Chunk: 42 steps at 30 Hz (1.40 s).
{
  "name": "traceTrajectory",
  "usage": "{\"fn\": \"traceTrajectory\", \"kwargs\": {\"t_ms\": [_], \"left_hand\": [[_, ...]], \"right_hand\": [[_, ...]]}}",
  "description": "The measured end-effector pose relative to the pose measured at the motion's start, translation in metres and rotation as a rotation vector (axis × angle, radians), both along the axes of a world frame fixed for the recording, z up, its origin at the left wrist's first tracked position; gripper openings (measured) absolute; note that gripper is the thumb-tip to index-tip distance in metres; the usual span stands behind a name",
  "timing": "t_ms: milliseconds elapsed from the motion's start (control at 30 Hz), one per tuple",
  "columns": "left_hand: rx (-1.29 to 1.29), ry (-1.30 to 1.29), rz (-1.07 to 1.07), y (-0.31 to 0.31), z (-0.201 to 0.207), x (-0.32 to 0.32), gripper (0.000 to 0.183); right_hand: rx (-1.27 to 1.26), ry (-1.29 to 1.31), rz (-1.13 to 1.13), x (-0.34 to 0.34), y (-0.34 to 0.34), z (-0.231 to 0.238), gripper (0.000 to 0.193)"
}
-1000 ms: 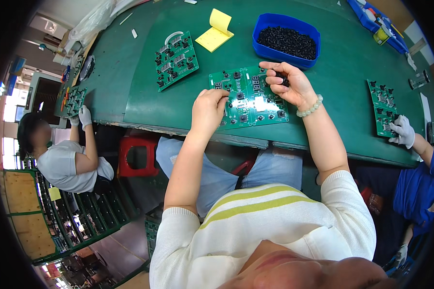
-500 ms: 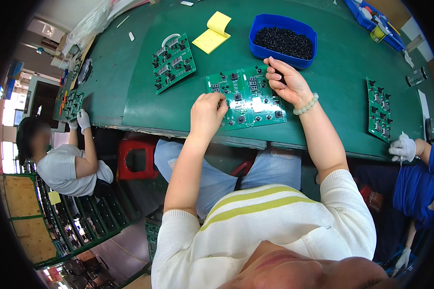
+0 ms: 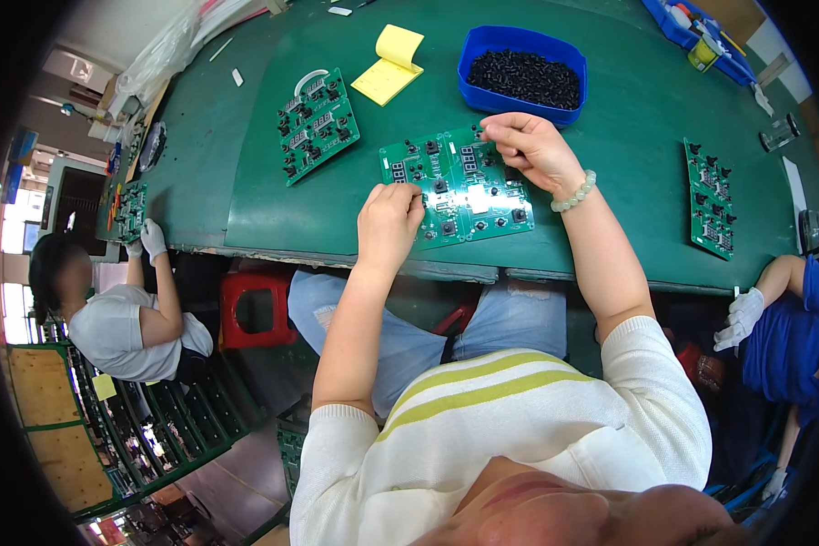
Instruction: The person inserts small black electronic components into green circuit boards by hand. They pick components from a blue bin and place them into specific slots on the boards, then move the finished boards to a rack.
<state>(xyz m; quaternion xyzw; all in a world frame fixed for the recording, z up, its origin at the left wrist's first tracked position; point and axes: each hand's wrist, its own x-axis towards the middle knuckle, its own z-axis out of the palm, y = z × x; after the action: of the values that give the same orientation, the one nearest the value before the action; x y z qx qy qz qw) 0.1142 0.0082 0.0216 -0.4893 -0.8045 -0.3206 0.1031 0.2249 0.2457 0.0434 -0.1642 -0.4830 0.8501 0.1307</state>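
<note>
A green circuit board (image 3: 464,202) made of two joined halves, with small displays and black push buttons, lies at the table's near edge. My left hand (image 3: 389,223) is closed over its left edge, fingers curled and thumb against them; what they hold, if anything, is hidden. Over the board's far right corner, my right hand (image 3: 532,150) pinches with thumb and forefinger by a black button. Anything in that pinch is too small to make out. Just beyond this hand stands a blue tray (image 3: 519,111) holding many small black caps (image 3: 523,77).
Another populated board (image 3: 318,127) lies to the left, near a yellow notepad (image 3: 387,77). At the right is a further board (image 3: 708,200), by a co-worker's gloved hand (image 3: 742,318). A second co-worker (image 3: 141,318) handles a board at the left.
My right hand has come from beside the blue tray down to the board's far right corner. My left hand stays at the board's left edge. The right co-worker's gloved hand has moved nearer me.
</note>
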Motion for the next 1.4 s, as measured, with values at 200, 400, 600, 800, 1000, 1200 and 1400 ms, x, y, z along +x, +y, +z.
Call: {"fn": "traceTrajectory", "kwargs": {"t_ms": [200,400,600,800,1000,1200,1400], "left_hand": [[0.007,0.028,0.052,0.000,0.003,0.001,0.009],[-0.058,-0.011,0.026,0.000,0.006,-0.001,0.006],[-0.111,-0.001,0.060,0.001,0.007,-0.001,0.006],[-0.194,-0.003,0.078,0.003,0.006,0.000,0.006],[-0.096,-0.089,0.079,0.002,0.005,0.000,0.006],[-0.035,-0.209,0.076,0.000,0.002,-0.005,0.007],[0.047,-0.291,0.105,-0.001,-0.001,-0.002,0.009]], "right_hand": [[0.466,-0.219,-0.036,0.006,0.000,0.011,0.017],[1.008,-0.158,0.150,0.011,0.003,0.008,0.013],[1.312,-0.085,0.270,0.014,0.007,0.002,0.013],[1.440,-0.178,0.306,0.017,0.008,0.007,0.015],[1.549,-0.073,0.268,0.019,0.004,0.006,0.013],[1.558,-0.047,0.312,0.020,0.005,0.007,0.013],[1.542,-0.094,0.302,0.021,0.003,0.006,0.011]]}}
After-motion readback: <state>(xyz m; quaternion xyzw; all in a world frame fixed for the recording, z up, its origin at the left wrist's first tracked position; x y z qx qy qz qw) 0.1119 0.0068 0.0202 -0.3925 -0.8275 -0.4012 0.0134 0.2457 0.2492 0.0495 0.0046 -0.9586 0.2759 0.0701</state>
